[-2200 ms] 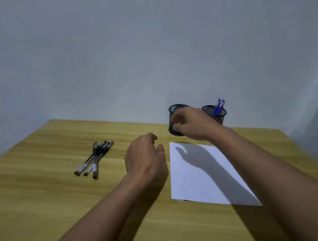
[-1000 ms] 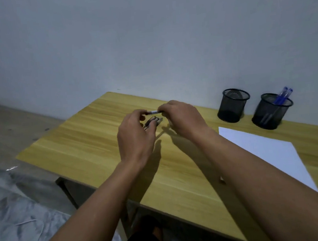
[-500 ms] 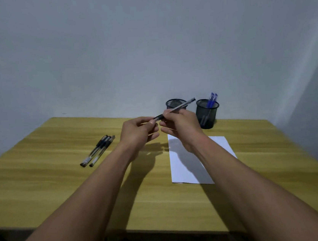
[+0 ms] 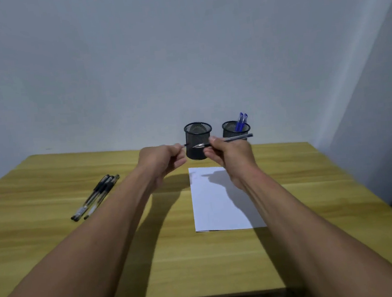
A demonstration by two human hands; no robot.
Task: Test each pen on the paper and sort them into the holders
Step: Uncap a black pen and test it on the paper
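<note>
Above the table, my right hand (image 4: pixel 229 156) grips an uncapped black pen (image 4: pixel 233 139), its bare tip pointing left. My left hand (image 4: pixel 162 160) pinches the pen's cap (image 4: pixel 183 145) just left of that tip. Both hands hover in front of the left black mesh holder (image 4: pixel 197 139), which looks empty. The right mesh holder (image 4: pixel 235 129) contains two blue pens (image 4: pixel 241 120). A white sheet of paper (image 4: pixel 217 201) lies below my right hand. Three black pens (image 4: pixel 95 196) lie together at the left of the table.
The wooden table (image 4: pixel 200 255) stands against a plain grey wall. Its front edge is near the bottom of the view and its right edge runs close to a side wall.
The cap has come off the pen: my left hand has pulled it left, away from the tip. My right hand has levelled the pen.
</note>
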